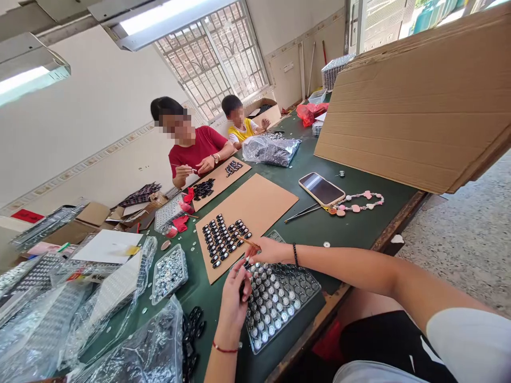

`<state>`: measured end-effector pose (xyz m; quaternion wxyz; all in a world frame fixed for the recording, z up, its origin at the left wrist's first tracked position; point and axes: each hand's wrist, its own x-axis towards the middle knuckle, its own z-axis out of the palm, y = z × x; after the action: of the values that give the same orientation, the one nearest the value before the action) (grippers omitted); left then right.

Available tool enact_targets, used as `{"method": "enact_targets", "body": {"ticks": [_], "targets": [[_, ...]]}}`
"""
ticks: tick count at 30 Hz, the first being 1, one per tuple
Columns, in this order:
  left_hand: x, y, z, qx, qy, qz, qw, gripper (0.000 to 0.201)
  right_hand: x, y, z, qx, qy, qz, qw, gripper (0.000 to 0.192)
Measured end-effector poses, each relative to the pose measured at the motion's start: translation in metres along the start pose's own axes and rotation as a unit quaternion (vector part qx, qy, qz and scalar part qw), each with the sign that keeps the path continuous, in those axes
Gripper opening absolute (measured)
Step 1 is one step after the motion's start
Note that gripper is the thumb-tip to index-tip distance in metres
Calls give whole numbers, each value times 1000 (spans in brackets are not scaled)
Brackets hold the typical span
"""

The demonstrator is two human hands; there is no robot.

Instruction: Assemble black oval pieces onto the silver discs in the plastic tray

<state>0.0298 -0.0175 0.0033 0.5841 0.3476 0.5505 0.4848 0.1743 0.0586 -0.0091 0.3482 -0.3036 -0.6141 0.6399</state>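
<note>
A long green tabletop (351, 223) carries everything here, and the person's two hands work at its near edge. Far off to the right hand's side, a big stack of flattened corrugated cardboard (419, 106) leans across the tabletop, well apart from the hands. Just beyond both hands lies a brown cardboard sheet (259, 205) with rows of small glossy black pieces (223, 239) set out on its near end. Directly under the hands sits a clear plastic blister tray (279, 303), its pockets filled with small round silvery pieces.

The left hand (235, 300) rests on the tray's near-left corner, fingers curled in around something small and dark; what it is I cannot tell. The right hand (265, 251) hovers at the tray's far edge, next to the black pieces, thumb and fingers pinching a thin wooden stick (248, 242) whose tip points toward the rows.

Out past the left hand lie crumpled clear plastic bags (131, 351) and a smaller tray of beads (170, 274). Beyond the right hand, a smartphone (321, 189) lies face up beside a pink beaded strap (359, 202).

Across the tabletop, well away, a person in a red shirt (195, 151) bends over another cardboard sheet, and a person in a yellow shirt (241, 130) sits further along.
</note>
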Motion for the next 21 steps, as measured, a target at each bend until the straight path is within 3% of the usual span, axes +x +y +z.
{"method": "enact_targets", "body": {"ticks": [4, 8, 10, 15, 21], "targets": [[-2, 7, -4, -198, -18, -89, 976, 11, 3, -5, -11, 0, 30, 0, 1000, 7], [-4, 5, -10, -229, -15, -76, 970, 10, 6, -11, -26, -18, 76, -14, 997, 11], [-4, 2, -12, -220, -12, -63, 974, 12, 18, -11, -34, -80, 112, -32, 990, 12], [-10, 3, -11, -195, -4, -46, 980, 23, 84, -3, -42, -216, 136, -36, 966, 14], [-16, 6, -11, -206, -12, -33, 978, 27, 165, 14, -30, -328, 132, 6, 936, 9]]}}
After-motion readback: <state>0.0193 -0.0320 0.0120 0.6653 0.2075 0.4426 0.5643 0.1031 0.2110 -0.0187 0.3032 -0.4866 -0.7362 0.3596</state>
